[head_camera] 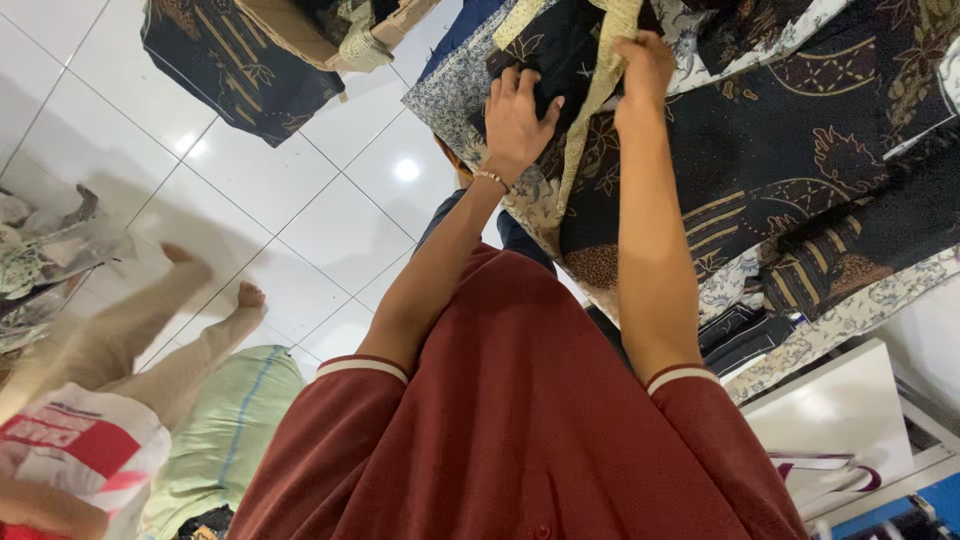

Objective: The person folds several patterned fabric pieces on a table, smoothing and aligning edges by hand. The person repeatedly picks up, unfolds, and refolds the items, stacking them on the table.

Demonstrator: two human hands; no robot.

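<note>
Honestly, looks like mid-sorting: left hand (pixel 517 118) lies flat on the dark batik cloth (pixel 760 150) at 12 o'clock, right hand (pixel 645 65) pinches a pale fabric strip (pixel 592 110) at 1 o'clock. I'd guess pulling that strip free needs steady tension.

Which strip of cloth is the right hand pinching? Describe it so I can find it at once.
Start at the heap of dark patterned cloth in the upper right of the head view. The right hand pinches the pale yellow-beige strip running down between both hands, beside the left hand. It alone is light and narrow among navy pieces.
</note>
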